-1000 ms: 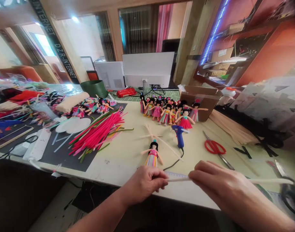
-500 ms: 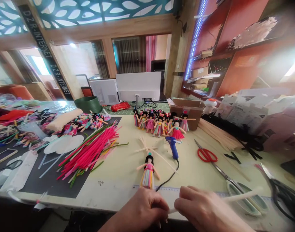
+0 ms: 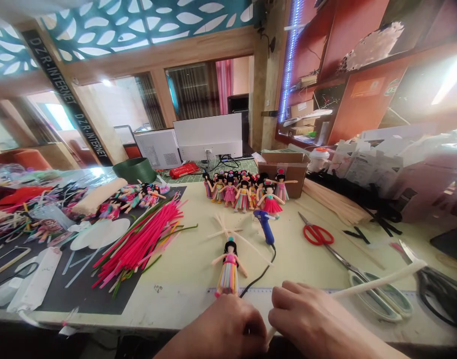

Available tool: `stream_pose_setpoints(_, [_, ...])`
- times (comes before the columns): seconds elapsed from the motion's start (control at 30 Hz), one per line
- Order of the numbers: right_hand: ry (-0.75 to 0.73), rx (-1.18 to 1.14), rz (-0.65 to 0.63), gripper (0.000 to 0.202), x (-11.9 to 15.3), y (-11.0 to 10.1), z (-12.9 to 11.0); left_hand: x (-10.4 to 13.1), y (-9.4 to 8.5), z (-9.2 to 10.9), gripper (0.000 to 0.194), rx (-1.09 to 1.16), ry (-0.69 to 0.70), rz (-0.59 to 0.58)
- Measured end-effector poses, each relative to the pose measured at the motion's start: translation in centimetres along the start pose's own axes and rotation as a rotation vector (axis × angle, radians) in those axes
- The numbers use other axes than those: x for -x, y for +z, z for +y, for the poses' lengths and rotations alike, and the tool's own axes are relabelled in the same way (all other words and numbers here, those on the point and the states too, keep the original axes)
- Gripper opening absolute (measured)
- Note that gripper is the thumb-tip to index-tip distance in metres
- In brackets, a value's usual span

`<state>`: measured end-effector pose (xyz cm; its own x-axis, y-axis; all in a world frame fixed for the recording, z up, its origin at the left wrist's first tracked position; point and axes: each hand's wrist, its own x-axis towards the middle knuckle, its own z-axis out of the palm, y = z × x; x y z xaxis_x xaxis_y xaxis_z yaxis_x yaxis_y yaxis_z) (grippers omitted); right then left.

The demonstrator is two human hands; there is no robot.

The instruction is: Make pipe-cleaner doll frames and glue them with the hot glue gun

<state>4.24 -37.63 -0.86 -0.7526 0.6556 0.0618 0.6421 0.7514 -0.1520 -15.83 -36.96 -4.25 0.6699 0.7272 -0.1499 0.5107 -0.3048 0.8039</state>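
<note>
At the table's front edge, my left hand (image 3: 228, 324) and my right hand (image 3: 306, 311) are close together, fingers closed on one cream pipe cleaner (image 3: 385, 280). Its long free end sticks out to the right past my right hand, over the green-handled scissors. A short stretch shows between my hands; my fingers hide the rest. Just beyond my left hand lies a small doll (image 3: 228, 274) with black hair, a pink top and a striped skirt. Several loose cream pipe cleaners (image 3: 223, 228) lie crossed above its head.
A blue glue gun (image 3: 264, 228) and its cord lie beyond the doll. Red-handled scissors (image 3: 318, 234), green-handled scissors (image 3: 381, 296) and black-handled scissors (image 3: 441, 294) are at right. Pink pipe cleaners (image 3: 149, 239) are piled left. Several finished dolls (image 3: 243, 194) stand before a cardboard box (image 3: 295, 174).
The pipe cleaner's free end has swung up and farther right. My hands stay close together, still closed on it. The whole view has shifted slightly.
</note>
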Motion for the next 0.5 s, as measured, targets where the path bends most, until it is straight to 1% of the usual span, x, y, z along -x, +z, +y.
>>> stream_pose_setpoints(0.17, [-0.043, 0.001, 0.027, 0.016, -0.2, 0.0, 0.1, -0.5, -0.1, 0.3, 0.011, -0.144, -0.017, -0.039])
stream_pose_setpoints(0.27, [-0.033, 0.015, 0.069, 0.016, 0.0, 0.3, 0.4, -0.8, -0.3, 0.6, 0.007, -0.152, 0.0, -0.032])
stream_pose_setpoints(0.33, [-0.004, 0.03, 0.085, 0.016, 0.3, 0.5, 0.6, -0.9, -0.4, 0.7, 0.006, -0.127, 0.018, 0.011])
stream_pose_setpoints(0.5, [0.072, 0.078, 0.1, 0.017, 0.9, 0.3, 1.0, -1.0, -0.5, 0.5, 0.009, -0.025, 0.049, 0.164])
